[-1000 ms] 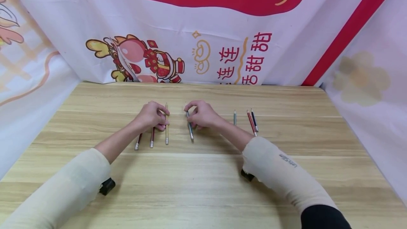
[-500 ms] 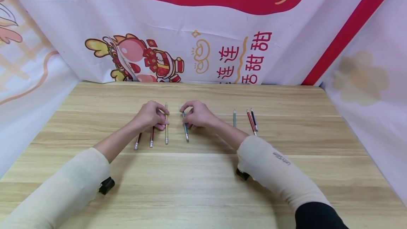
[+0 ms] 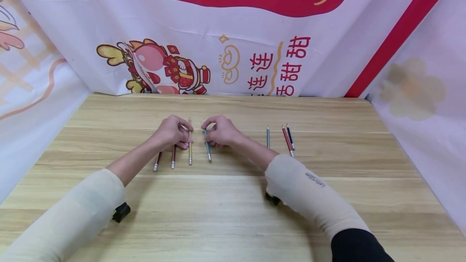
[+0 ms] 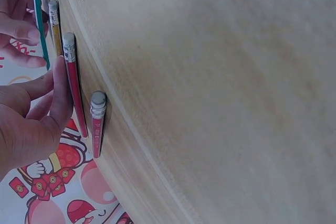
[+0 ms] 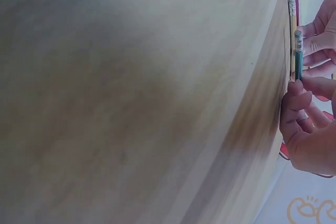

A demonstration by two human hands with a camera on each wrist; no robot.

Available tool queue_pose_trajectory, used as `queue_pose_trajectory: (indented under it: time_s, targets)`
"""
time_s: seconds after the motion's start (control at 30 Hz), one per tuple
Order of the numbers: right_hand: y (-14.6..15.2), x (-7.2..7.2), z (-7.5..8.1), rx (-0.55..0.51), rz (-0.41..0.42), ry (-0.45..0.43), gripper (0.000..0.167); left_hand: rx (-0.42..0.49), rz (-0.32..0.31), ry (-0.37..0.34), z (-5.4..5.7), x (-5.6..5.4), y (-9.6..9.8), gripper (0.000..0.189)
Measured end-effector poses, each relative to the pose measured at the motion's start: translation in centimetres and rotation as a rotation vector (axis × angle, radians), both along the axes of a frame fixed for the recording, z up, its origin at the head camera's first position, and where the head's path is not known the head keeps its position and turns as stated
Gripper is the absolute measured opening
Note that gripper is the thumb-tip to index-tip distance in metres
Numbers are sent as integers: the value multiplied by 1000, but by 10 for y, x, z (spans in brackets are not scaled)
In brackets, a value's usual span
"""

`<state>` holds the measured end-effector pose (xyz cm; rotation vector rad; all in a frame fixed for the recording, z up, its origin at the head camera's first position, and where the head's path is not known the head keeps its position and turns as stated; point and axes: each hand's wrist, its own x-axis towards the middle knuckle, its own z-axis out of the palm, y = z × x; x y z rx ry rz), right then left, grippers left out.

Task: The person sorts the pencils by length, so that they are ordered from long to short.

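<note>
My left hand [image 3: 172, 132] has its thumb and a finger at a yellow pencil [image 3: 190, 155] lying on the table, eraser end towards me. Just right of it, my right hand [image 3: 223, 132] pinches a teal-green pencil [image 3: 208, 152], tilted slightly, with its eraser end towards me. In the right wrist view this green pencil [image 5: 298, 59] rises above the fingertips beside the yellow one. Two dark red pencils [image 3: 173, 159] lie left of the yellow pencil, their far ends hidden by the left hand. The left wrist view shows their silver ferrules and grey erasers.
Further right on the wooden table [image 3: 225, 213] lie another teal pencil [image 3: 268, 136], a red pencil [image 3: 287, 140] and a dark blue pencil [image 3: 291, 137]. The right forearm passes close to them. A printed white and red cloth [image 3: 204, 23] hangs behind the table.
My right hand has slid left with the teal-green pencil, bringing it nearer the yellow one and turning it more upright in the view. My left hand stays in place.
</note>
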<state>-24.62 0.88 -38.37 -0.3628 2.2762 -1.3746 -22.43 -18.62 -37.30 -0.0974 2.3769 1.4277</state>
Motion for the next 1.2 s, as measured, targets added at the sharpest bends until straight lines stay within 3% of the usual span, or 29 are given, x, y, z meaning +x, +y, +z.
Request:
queue_pose_trajectory:
  time_s: [0.5,1.2]
  targets:
    - [-15,-8,-5,41,-11,50,34,29,-6,-10,4,1,2,33]
    - [-21,-5,-4,51,-12,32,33,24,-25,-4,4,2,0,32]
